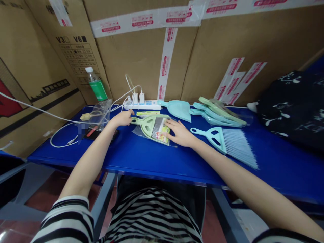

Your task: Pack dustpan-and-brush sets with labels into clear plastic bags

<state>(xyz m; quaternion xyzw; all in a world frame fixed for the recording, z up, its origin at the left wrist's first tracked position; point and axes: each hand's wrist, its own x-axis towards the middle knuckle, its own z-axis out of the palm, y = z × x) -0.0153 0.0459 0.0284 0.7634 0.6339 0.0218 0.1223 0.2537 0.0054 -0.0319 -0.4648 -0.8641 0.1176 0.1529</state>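
A light green dustpan and brush set (150,127) in a clear plastic bag lies flat in front of me, with a printed card (161,130) over its bristles. At the end of its handle, my left hand (123,118) is closed, thumb and fingers around the tip. My right hand (181,133) rests on the card side of the bag, open with its fingers stretched out. To the right lies an unwrapped light blue hand brush (222,141), bristles pointing right. Behind it is a light blue dustpan (177,108).
More bagged dustpan sets (220,113) are piled at the back right, near a black patterned bag (293,108). A power strip (143,105) with cables, a bottle (97,86) and a dark phone-like object (100,134) are at left. Cardboard (141,50) walls the blue table (141,158).
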